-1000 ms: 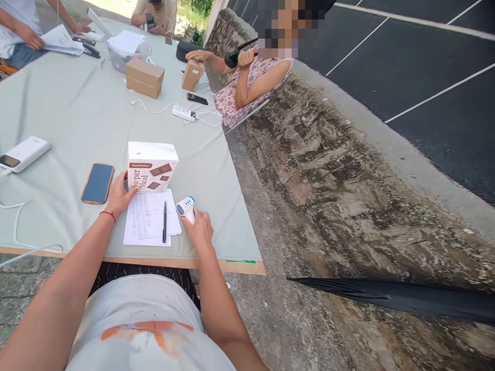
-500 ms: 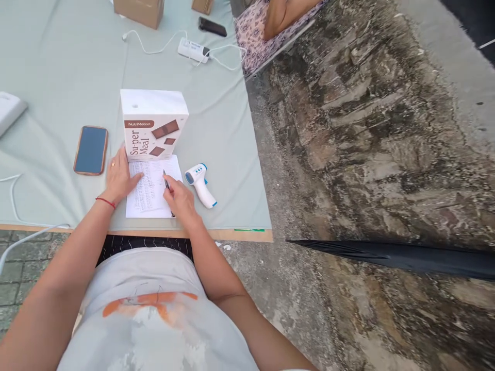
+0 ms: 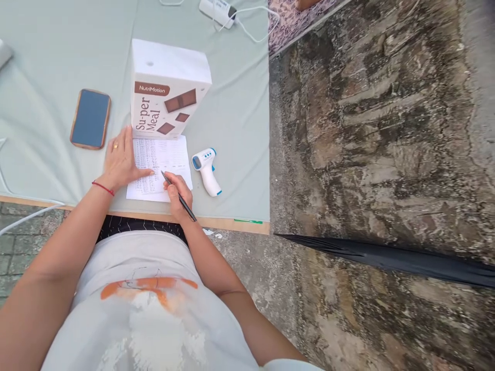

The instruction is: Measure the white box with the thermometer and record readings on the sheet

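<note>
My right hand (image 3: 179, 197) grips a dark pen (image 3: 186, 207), its tip over a sheet of paper (image 3: 170, 154) filled with rows of small writing. My left hand (image 3: 121, 161) lies open at the sheet's left edge, thumb stretched across the paper and fingertips against the lower left corner of a white box (image 3: 170, 93). That box stands upright at the paper's far edge, marked "NutriMotion Su-per Meal". Right of the sheet lies a white and blue infrared thermometer (image 3: 209, 172). A phone in a brown case (image 3: 90, 119) rests left of my left hand.
A light green cloth (image 3: 240, 129) covers the table. Towards the back lies a white power bank (image 3: 217, 12) with a white cable (image 3: 258, 38). Another white cable (image 3: 31, 219) hangs off the front left edge. Rough stone ground (image 3: 348, 129) and a black strip (image 3: 371, 257) lie to the right.
The view has tipped down and closer, so the far boxes and black object have left the frame. My right hand has turned the pen, which now slants back over the hand. The left thumb reaches further right.
</note>
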Demonstrator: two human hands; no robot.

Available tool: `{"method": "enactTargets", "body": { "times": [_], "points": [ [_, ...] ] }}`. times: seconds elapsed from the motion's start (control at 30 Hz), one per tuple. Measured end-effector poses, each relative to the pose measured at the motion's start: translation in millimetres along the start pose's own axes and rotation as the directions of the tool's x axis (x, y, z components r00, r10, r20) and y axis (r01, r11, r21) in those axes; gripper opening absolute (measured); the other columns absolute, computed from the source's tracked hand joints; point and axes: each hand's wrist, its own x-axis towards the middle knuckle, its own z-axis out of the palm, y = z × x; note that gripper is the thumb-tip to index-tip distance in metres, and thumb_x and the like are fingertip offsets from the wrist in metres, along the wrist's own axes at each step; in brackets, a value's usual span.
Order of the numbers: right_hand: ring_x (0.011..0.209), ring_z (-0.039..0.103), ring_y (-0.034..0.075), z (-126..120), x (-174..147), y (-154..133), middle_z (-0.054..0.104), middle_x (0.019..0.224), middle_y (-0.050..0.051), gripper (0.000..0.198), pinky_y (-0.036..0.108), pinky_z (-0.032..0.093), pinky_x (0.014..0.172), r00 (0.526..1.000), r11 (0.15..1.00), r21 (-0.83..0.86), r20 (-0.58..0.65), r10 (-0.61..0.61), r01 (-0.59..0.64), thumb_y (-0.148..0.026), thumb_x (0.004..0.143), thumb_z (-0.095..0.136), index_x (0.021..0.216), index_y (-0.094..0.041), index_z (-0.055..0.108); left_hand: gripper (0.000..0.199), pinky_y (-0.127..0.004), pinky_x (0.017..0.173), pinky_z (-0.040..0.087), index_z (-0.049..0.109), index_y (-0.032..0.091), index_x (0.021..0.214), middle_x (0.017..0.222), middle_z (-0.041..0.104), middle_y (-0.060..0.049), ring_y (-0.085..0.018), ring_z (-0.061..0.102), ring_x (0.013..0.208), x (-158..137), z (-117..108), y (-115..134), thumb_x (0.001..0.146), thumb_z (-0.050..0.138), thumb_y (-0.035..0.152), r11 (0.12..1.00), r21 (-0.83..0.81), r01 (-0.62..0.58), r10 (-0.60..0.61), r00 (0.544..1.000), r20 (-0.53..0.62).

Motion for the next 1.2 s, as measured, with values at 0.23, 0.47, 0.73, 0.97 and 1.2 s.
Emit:
{"method": "enactTargets", "body": {
  "times": [0.23,0.47,0.73,0.97,1.2],
  "points": [
    [0.071,0.058,0.017,3.7,-0.9,9.0,0.065,0.082,0.003,0.028,0.028,0.053,0.070,0.969,0.965,-0.103,-0.071,0.235,-0.241,-0.043,0.087,0.057,0.096,-0.019,0.069,0.160,-0.059,0.129,0.007,0.008,0.009,0.167,0.168,0.018,-0.028,-0.049,0.017,0.157,0.3,0.4,-1.4,0.050,0.085,0.088,1.000,-0.001,-0.010,0.010,1.000,0.004],
    [0.068,0.058,0.016,9.7,3.7,1.9,0.066,0.079,0.003,0.023,0.029,0.054,0.070,0.996,0.990,-0.120,-0.057,0.065,-0.071,-0.034,0.088,0.054,0.087,-0.020,0.072,0.162,-0.060,0.129,0.008,0.007,0.008,0.167,0.169,0.018,-0.028,-0.049,0.018,0.157,0.5,0.4,-2.9,0.050,0.089,0.083,1.000,-0.006,-0.002,0.002,1.000,0.011],
    [0.070,0.060,0.016,9.6,4.8,1.9,0.067,0.080,0.002,0.023,0.030,0.056,0.073,0.994,0.971,-0.212,-0.030,0.105,-0.109,-0.031,0.088,0.052,0.088,-0.020,0.072,0.161,-0.060,0.129,0.009,0.009,0.005,0.166,0.168,0.021,-0.029,-0.047,0.019,0.157,1.6,0.4,-1.7,0.050,0.088,0.084,1.000,0.000,0.004,-0.004,1.000,0.001],
    [0.075,0.062,0.017,9.9,5.1,2.5,0.068,0.082,0.002,0.021,0.029,0.056,0.075,0.994,0.959,-0.261,-0.014,0.111,-0.110,-0.030,0.087,0.051,0.086,-0.021,0.070,0.160,-0.058,0.130,0.008,0.013,0.008,0.166,0.168,0.023,-0.027,-0.047,0.019,0.157,1.3,0.4,-0.2,0.048,0.088,0.086,0.999,-0.045,0.011,-0.011,1.000,-0.019],
    [0.070,0.061,0.017,9.1,5.5,2.9,0.067,0.079,0.001,0.019,0.029,0.056,0.074,0.993,0.954,-0.274,-0.017,0.120,-0.120,-0.024,0.084,0.053,0.085,-0.020,0.072,0.158,-0.058,0.129,0.009,0.011,0.007,0.166,0.167,0.023,-0.028,-0.047,0.020,0.156,1.1,-0.9,-0.6,0.052,0.086,0.086,1.000,-0.026,-0.013,0.013,1.000,-0.009]
  ]
}}
